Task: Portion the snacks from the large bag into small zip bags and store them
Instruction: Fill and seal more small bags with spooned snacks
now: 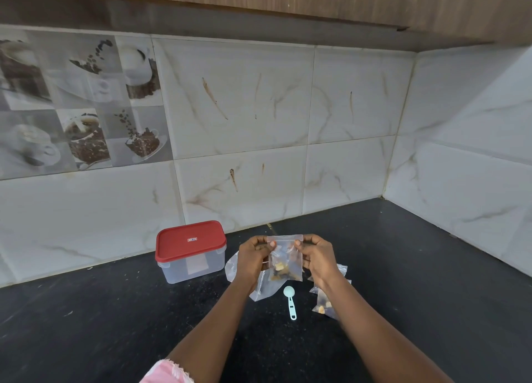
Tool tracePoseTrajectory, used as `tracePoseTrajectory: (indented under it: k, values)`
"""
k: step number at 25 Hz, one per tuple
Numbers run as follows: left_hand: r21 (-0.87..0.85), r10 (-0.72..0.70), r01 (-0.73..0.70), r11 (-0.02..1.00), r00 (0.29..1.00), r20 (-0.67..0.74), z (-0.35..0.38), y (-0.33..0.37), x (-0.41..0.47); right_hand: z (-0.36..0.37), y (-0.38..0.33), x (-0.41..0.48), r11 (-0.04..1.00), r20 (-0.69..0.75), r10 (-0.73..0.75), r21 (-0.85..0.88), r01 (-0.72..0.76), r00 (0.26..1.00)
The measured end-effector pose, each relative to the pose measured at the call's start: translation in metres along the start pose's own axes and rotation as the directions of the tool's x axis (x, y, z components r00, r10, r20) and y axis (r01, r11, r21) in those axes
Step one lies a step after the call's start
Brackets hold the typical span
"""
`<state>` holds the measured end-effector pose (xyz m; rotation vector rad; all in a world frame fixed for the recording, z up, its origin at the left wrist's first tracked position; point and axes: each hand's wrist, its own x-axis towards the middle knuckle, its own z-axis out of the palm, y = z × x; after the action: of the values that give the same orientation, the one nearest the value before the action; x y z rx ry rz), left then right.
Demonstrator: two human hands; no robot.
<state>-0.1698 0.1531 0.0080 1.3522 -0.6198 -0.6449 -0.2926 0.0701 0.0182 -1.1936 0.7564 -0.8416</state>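
Observation:
A small clear zip bag (pixel 286 263) with brown and yellow snack pieces in its bottom hangs upright above the black counter. My left hand (pixel 253 257) pinches its top left corner and my right hand (pixel 315 256) pinches its top right corner. Under my left hand lies the large clear bag (pixel 260 289), mostly flat and partly hidden. A filled small zip bag (pixel 325 303) lies on the counter below my right wrist, with more small bags (pixel 342 270) behind it, partly hidden. A pale green measuring spoon (pixel 290 300) lies between the bags.
A clear plastic container with a red lid (pixel 190 251) stands shut at the left, close to the tiled wall. The black counter (pixel 115 325) runs to a tiled corner at the back right. Wooden cabinets hang overhead.

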Motion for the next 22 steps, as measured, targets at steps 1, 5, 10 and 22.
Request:
tracePoseTrajectory:
  k: [1, 5, 10, 22]
  values:
    - [0.002, -0.01, 0.01, 1.0, 1.0, -0.009, -0.001, 0.0, 0.0, -0.001, -0.001, -0.001, 1.0, -0.001, 0.005, 0.006, -0.005, 1.0]
    - [0.034, -0.026, 0.028, 0.999, 0.998, -0.057, -0.001, 0.0, 0.001, 0.0, -0.002, -0.002, 0.999, -0.036, 0.038, -0.015, -0.038, 0.999]
    - [-0.004, -0.005, 0.005, 1.0, 0.998, -0.068, 0.005, 0.002, -0.002, 0.004, -0.004, -0.004, 1.0, -0.145, 0.004, -0.006, -0.005, 0.989]
    - [-0.006, -0.039, 0.039, 0.999, 0.998, 0.044, 0.01, -0.003, -0.006, 0.009, -0.002, -0.011, 1.0, 0.049, 0.022, -0.017, -0.022, 0.999]
